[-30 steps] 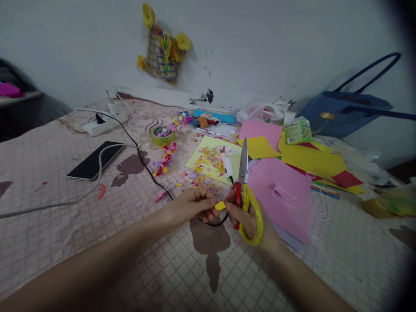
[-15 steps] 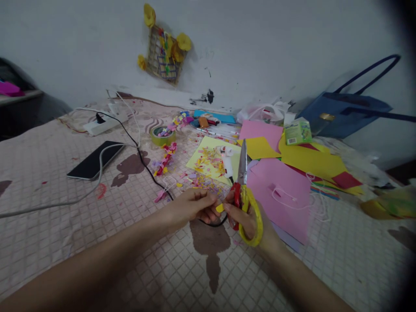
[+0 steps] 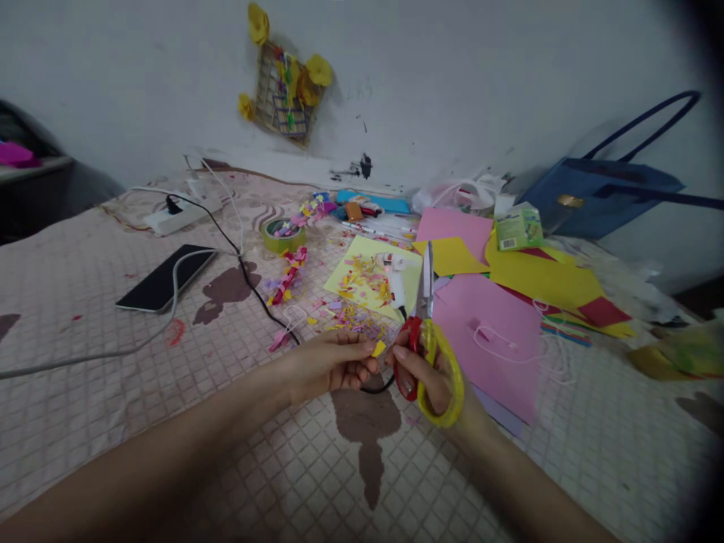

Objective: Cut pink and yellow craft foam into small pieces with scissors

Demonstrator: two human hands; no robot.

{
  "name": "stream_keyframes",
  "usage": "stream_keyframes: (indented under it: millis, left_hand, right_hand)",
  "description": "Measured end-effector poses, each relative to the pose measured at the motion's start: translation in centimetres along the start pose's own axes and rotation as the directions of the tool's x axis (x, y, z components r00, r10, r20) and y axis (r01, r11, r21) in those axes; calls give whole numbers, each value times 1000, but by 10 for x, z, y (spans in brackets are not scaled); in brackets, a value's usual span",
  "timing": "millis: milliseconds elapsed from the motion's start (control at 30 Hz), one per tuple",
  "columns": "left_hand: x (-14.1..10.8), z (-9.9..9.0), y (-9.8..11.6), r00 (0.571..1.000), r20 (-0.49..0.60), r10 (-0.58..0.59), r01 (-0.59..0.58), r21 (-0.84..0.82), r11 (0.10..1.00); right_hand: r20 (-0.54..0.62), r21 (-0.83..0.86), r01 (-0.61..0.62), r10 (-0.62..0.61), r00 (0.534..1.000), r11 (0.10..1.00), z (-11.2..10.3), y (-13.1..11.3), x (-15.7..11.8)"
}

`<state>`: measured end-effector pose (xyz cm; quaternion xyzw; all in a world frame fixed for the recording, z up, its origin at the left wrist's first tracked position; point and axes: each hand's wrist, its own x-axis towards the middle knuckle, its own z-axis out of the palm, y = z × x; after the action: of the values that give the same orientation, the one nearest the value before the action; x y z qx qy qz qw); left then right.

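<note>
Between thumb and fingers, my left hand (image 3: 339,362) pinches a small piece of yellow paper (image 3: 378,348). My right hand (image 3: 438,385) is wrapped round a pair of scissors (image 3: 425,290) with red and yellow handles; the blades point up and away from me and look nearly closed. The two hands are close together but apart. Beyond them, a white glue gun (image 3: 396,283) lies on a pale yellow sheet (image 3: 362,253) strewn with paper scraps. More tiny cuttings (image 3: 356,320) lie on the cloth just past my left hand.
Pink paper (image 3: 486,339) and yellow sheets (image 3: 543,279) lie at the right, near a blue bag (image 3: 599,196). A tape roll (image 3: 283,235) stands behind a decorated red strip (image 3: 289,275). At the left are a phone (image 3: 167,279), cables and a white power strip (image 3: 181,215).
The yellow piece was between both hands' fingertips; now only my left hand holds it. My right hand with the scissors has drawn slightly away to the right.
</note>
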<state>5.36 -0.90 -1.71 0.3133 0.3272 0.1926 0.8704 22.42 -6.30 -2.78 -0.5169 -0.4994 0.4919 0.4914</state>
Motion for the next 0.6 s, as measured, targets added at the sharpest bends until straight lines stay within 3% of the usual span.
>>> stream_keyframes:
  millis: [100, 300, 500, 600]
  left_hand:
    - [1, -2, -1, 998, -6, -70, 69, -89, 994]
    - [0, 0, -1, 996, 4, -88, 88, -104, 991]
    - [-1, 5, -3, 991, -8, 131, -128, 153, 980]
    - [-3, 6, -4, 981, -31, 191, -174, 288, 942]
  right_hand:
    - [25, 6, -8, 8, 1000, 1000, 0, 2, 0]
    - [34, -16, 6, -5, 999, 1000, 1, -1, -1]
    - [8, -75, 11, -11, 1000, 997, -1, -3, -2]
    - [-14, -107, -2, 1, 1000, 994, -1, -4, -2]
